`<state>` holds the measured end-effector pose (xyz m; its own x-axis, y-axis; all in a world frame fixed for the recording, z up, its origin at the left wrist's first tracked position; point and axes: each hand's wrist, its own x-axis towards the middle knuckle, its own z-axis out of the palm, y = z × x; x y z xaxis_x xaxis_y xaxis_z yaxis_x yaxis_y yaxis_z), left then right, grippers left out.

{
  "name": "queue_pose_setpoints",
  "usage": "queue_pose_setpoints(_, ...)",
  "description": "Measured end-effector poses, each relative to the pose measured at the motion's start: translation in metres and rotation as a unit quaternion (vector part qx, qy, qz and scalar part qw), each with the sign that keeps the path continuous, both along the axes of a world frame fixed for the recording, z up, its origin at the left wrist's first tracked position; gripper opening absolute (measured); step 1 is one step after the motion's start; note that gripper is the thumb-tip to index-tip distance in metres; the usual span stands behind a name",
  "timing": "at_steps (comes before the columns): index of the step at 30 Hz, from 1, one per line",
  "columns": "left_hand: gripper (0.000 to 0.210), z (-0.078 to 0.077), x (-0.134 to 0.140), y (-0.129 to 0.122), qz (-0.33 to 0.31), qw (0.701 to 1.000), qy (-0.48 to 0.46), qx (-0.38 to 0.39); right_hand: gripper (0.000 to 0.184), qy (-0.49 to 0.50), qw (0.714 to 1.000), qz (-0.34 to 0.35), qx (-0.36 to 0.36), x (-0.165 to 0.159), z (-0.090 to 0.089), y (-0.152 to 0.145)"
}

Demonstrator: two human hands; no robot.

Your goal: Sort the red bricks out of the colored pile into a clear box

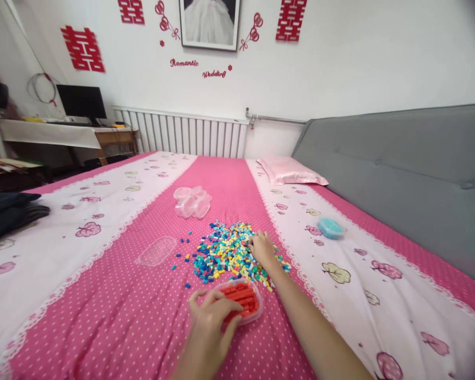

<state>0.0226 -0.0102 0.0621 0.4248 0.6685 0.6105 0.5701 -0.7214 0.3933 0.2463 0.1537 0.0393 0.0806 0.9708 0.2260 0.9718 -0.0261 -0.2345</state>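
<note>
My left hand (pixel 211 322) reaches over the near-left side of a clear plastic box (pixel 260 309) filled with red toy bricks (pixel 243 295) laid in rows. Its thumb and forefinger come close together above the red bricks; whatever lies between them is too small to make out. Just beyond the box spreads a loose heap of small bricks (pixel 225 250) in blue, teal, yellow, white and some red. At the heap's right side, my right hand (pixel 262 247) dips in with fingers bent and pressed together. Its fingertips are partly hidden, so anything pinched there does not show.
A transparent lid (pixel 157 251) lies left of the heap. Several clear empty boxes (pixel 192 202) stand behind it. To the right sits a box with light-blue contents (pixel 331 228). A pink pillow (pixel 292 170) rests near the grey headboard (pixel 399 174); dark clothing (pixel 11 214) lies far left.
</note>
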Motion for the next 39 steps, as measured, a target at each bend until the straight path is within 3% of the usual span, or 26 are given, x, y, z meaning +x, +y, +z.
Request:
queue_pose_setpoints(9,0.019,-0.001,-0.001,0.012,-0.012,1.000,-0.012,-0.026,0.035,0.077,0.997,-0.016,0.000,0.017,-0.008,-0.001)
queue_pose_setpoints(18,0.014,0.001,-0.009,0.024,-0.035,0.999,-0.031,-0.019,0.034,0.123,0.992,-0.002,-0.039,0.045,-0.009,0.048)
queue_pose_setpoints(26,0.019,0.003,-0.015,0.019,-0.068,0.998,0.007,-0.013,0.033,0.122,0.989,-0.005,-0.080,0.030,-0.008,0.075)
queue_pose_setpoints(34,0.017,-0.002,-0.014,0.018,-0.056,0.998,-0.005,-0.019,0.034,0.221,0.972,0.035,-0.071,0.032,0.012,0.066)
queue_pose_setpoints(39,0.017,-0.003,-0.019,0.023,-0.028,0.998,-0.027,-0.046,0.028,0.325,0.937,0.115,-0.061,0.037,0.032,0.020)
